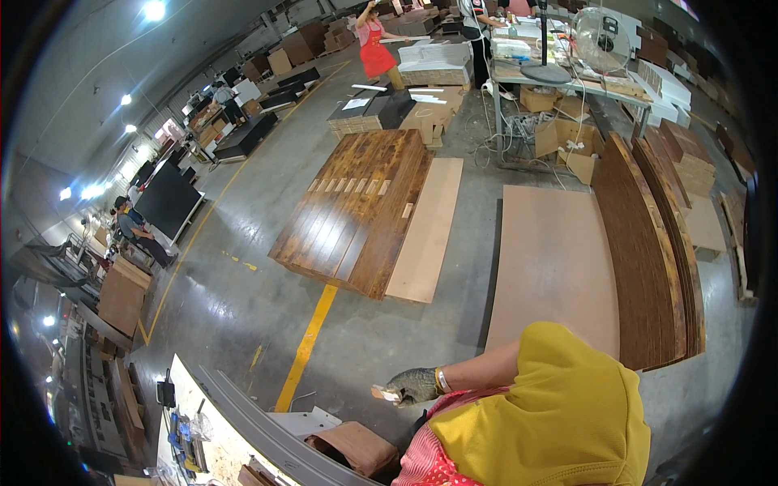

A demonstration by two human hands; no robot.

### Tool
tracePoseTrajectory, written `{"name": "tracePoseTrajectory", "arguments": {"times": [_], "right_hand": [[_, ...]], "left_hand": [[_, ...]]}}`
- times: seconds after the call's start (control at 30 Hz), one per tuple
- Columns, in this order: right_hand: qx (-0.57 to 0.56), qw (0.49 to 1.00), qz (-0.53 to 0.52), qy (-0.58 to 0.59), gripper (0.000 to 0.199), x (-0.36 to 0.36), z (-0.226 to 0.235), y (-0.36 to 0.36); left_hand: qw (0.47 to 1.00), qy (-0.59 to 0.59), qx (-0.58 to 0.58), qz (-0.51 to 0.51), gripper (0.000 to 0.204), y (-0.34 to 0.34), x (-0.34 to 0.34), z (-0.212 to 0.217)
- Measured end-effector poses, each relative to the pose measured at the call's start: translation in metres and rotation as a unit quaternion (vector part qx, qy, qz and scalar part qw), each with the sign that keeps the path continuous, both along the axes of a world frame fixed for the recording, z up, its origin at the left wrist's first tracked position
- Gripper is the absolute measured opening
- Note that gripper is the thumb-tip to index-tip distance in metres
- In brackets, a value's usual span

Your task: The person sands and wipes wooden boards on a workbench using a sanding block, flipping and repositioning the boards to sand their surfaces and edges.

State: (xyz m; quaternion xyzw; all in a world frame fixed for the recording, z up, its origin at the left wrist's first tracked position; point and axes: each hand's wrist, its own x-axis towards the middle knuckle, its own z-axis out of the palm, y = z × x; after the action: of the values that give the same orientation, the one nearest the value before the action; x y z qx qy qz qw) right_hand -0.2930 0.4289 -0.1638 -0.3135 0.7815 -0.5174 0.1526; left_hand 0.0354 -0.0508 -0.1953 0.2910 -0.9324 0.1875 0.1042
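Observation:
My right hand [413, 385] wears a grey patterned glove and has a yellow band at the wrist. It reaches left from my yellow sleeve [559, 405] and is closed on a small pale piece [384, 394] at its fingertips. Below it are my red dotted apron [429, 462] and a brown folded piece [356, 447] on a workbench edge. My left hand is not in view.
A stack of dark wooden panels [356, 202] lies on the floor beside a pale board [427, 231]. To the right are a large pale sheet [555, 267] and more dark panels [648, 259]. A yellow floor line [308, 344] and a grey rail [251, 421] run nearby. One person [374, 44] stands far off; another [134, 231] sits at the left.

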Motion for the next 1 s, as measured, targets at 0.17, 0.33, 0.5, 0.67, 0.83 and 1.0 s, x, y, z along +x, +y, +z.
{"name": "tracePoseTrajectory", "arguments": {"times": [0.17, 0.33, 0.5, 0.67, 0.83, 1.0], "right_hand": [[-0.037, 0.999, -0.003, -0.013, 0.028, 0.003, 0.003, 0.001], [0.004, 1.0, -0.007, -0.013, 0.029, 0.004, 0.002, 0.001], [-0.009, 1.0, -0.007, -0.023, 0.029, 0.004, -0.001, -0.004], [0.005, 1.0, 0.002, -0.019, 0.031, 0.003, -0.003, -0.007], [0.022, 0.999, 0.019, -0.028, 0.034, 0.004, 0.006, -0.006], [0.014, 1.0, 0.018, -0.009, 0.033, 0.003, 0.01, -0.003]], "left_hand": [[1.0, -0.003, -0.011, -0.002, 0.07, -0.012, 0.012, -0.009], [1.0, -0.005, -0.024, -0.009, 0.071, -0.022, 0.027, -0.017], [0.999, -0.007, -0.049, -0.023, 0.071, -0.038, 0.044, -0.031], [0.996, -0.013, -0.083, -0.039, 0.072, -0.06, 0.075, -0.051], [0.99, -0.023, -0.125, -0.065, 0.073, -0.079, 0.106, -0.07], [0.978, -0.046, -0.178, -0.098, 0.074, -0.102, 0.136, -0.061]]}}
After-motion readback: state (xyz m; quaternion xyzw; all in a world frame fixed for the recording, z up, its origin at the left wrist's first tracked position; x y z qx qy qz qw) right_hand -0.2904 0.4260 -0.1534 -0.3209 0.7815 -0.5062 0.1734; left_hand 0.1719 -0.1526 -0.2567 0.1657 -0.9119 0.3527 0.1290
